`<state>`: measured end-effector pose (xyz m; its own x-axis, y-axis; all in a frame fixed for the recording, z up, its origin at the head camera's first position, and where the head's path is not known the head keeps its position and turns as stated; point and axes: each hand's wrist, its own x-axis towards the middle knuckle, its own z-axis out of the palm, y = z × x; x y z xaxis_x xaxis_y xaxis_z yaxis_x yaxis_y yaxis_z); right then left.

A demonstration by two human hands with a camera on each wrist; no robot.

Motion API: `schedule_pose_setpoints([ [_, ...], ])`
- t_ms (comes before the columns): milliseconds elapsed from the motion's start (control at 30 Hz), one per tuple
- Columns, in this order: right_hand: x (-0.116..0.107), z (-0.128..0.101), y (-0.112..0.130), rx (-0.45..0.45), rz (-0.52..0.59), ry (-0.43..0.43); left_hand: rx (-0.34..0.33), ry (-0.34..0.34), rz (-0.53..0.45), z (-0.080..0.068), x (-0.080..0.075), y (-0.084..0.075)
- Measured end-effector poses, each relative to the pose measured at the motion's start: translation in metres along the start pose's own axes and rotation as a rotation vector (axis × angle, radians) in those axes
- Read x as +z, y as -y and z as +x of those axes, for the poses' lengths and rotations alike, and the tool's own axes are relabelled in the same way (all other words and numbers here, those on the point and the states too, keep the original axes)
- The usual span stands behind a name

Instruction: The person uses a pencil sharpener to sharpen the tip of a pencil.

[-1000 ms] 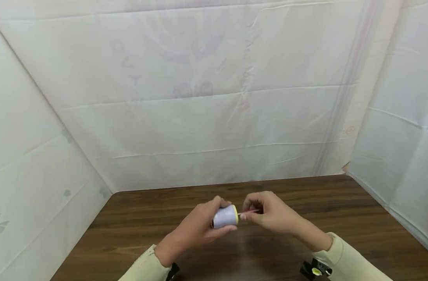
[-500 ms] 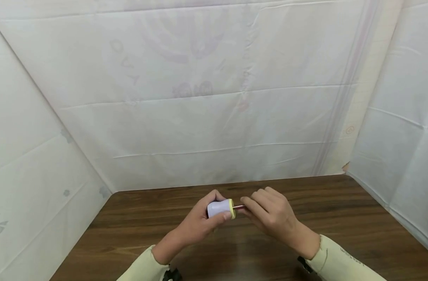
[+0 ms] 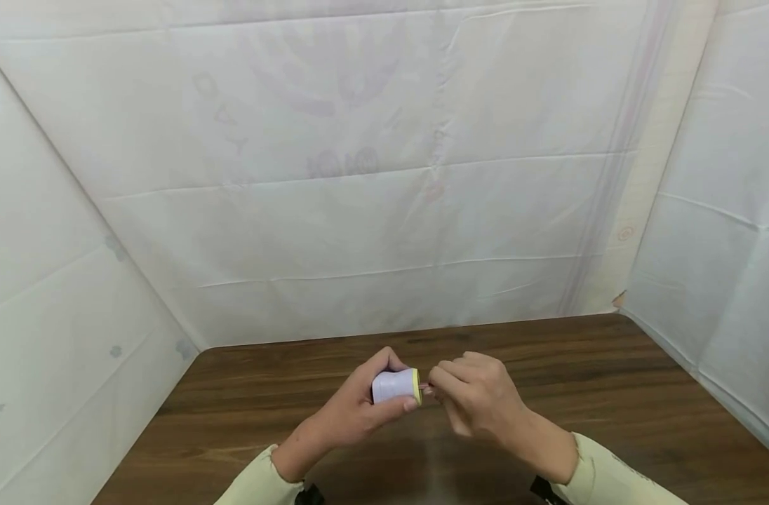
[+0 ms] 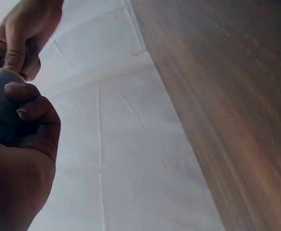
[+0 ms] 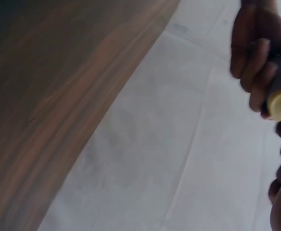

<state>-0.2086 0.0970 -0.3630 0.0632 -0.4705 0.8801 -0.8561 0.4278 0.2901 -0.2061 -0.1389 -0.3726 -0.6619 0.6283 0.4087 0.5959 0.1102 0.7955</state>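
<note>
Above the dark wooden table, gripped the lilac cylinder in the left hand, its yellow rim turned toward the right hand. Pinched the thin reddish rod at that rim between right-hand fingers. Wore pale sleeves, and faced white sheeting beyond the table.

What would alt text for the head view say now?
A left hand grips a lilac cylinder; a right hand holds a thin reddish rod at the cylinder's yellow rim. Behind the wooden table are white sheets.
</note>
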Motion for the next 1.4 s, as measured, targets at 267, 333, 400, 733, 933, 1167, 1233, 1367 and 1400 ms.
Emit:
schedule_pose_setpoints([
  [267, -0.020, 0.002, 0.010, 0.468, 0.356, 0.406, 0.172, 0.045, 0.268, 0.001, -0.003, 0.004],
  [333, -0.027, 0.004, 0.007, 0.671, 0.587, 0.567, 0.202, 0.067, 0.383, 0.000, -0.002, 0.005],
  [400, -0.031, 0.003, 0.000, 0.888, 0.855, 0.715, 0.255, 0.088, 0.514, 0.000, 0.000, 0.006],
  [733, -0.026, -0.017, -0.030, 1.125, 1.405, 0.945, 0.370, 0.104, 0.837, 0.001, 0.007, 0.003],
  [933, -0.024, -0.016, -0.033, 0.877, 1.056, 0.756, 0.201, 0.042, 0.711, 0.002, 0.006, 0.004],
  [1167, -0.010, -0.015, -0.022, 0.360, 0.344, 0.324, 0.053, -0.132, 0.425, 0.003, 0.005, 0.006],
  [1233, -0.007, -0.013, -0.021, 0.213, 0.136, 0.192, 0.016, -0.148, 0.302, 0.005, 0.005, 0.004],
  [1367, -0.006, -0.006, -0.023, -0.044, -0.128, -0.050, -0.041, -0.099, 0.035, 0.007, 0.005, -0.002],
  [1400, -0.007, -0.004, -0.023, -0.094, -0.164, -0.090, -0.047, -0.077, -0.024, 0.007, 0.005, -0.004],
])
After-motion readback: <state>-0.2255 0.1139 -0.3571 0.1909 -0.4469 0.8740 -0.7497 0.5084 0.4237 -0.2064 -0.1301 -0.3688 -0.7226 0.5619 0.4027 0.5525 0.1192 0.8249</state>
